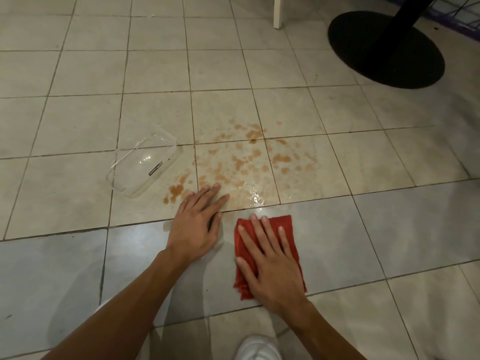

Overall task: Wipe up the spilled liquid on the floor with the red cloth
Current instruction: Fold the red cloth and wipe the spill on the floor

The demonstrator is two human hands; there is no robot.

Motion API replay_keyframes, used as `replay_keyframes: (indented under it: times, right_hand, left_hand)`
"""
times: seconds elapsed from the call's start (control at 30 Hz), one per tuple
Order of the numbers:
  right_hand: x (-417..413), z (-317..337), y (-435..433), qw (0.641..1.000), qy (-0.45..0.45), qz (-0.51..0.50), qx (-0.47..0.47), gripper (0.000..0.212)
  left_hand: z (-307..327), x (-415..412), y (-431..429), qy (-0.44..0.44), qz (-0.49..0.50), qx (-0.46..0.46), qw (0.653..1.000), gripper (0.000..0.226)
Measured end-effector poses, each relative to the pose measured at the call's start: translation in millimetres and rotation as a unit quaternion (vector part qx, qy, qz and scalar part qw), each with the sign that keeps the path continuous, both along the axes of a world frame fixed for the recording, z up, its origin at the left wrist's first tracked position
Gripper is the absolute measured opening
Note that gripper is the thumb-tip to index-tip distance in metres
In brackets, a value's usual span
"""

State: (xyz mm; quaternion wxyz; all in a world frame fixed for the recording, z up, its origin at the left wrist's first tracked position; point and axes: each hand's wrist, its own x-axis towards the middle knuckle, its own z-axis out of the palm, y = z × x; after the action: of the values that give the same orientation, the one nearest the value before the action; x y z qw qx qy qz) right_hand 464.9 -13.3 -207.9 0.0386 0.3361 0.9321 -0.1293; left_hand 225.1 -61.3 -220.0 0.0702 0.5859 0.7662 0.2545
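Brownish-orange spilled liquid (241, 162) lies in blotches across the beige floor tiles, with a clear wet patch (254, 196) at its near edge. A folded red cloth (291, 229) lies flat on the grey tile just below the spill. My right hand (270, 261) presses palm-down on the cloth, fingers spread. My left hand (197, 219) rests flat on the floor to the cloth's left, its fingertips at the spill's near-left edge, holding nothing.
A clear plastic container (142, 165) lies tipped on the floor left of the spill. A black round table base (384, 48) stands at the far right, a white furniture leg (278, 11) behind it. My white shoe (257, 346) shows at the bottom.
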Motion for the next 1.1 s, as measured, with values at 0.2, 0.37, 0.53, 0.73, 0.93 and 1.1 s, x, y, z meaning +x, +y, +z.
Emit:
replay_keyframes:
  times: [0.2,0.37,0.53,0.73,0.93,1.1]
  right_hand:
    - [-15.9,-7.0,23.4,0.982,-0.015,-0.185,0.03,0.072]
    - [-34.7,-4.5,13.6,0.998,-0.011,-0.068,0.009,0.071]
    - [8.8,-4.5,12.4,0.996,-0.007,-0.087,0.023,0.072]
    - [-35.8,-7.8,36.5,0.981,-0.002,-0.191,0.027,0.071]
    - [-2.8,-1.7,23.4,1.0,0.004,-0.021,0.004,0.07]
    - [-6.0,-11.4,41.9,0.983,0.002,-0.174,0.05,0.071]
  left_hand:
    - [1.5,2.0,-0.7,0.002,0.009,-0.008,1.0,0.046]
    - [1.8,3.6,-0.9,0.001,0.012,-0.024,1.0,0.047]
    - [5.6,-0.5,1.2,0.018,0.004,-0.037,0.999,0.049]
    - [5.3,-0.9,12.9,0.033,-0.008,-0.064,0.997,0.053]
    - [-1.3,-1.5,22.7,0.013,-0.02,-0.049,0.999,0.054]
    - [-6.0,0.2,20.3,0.015,-0.011,-0.027,0.999,0.052]
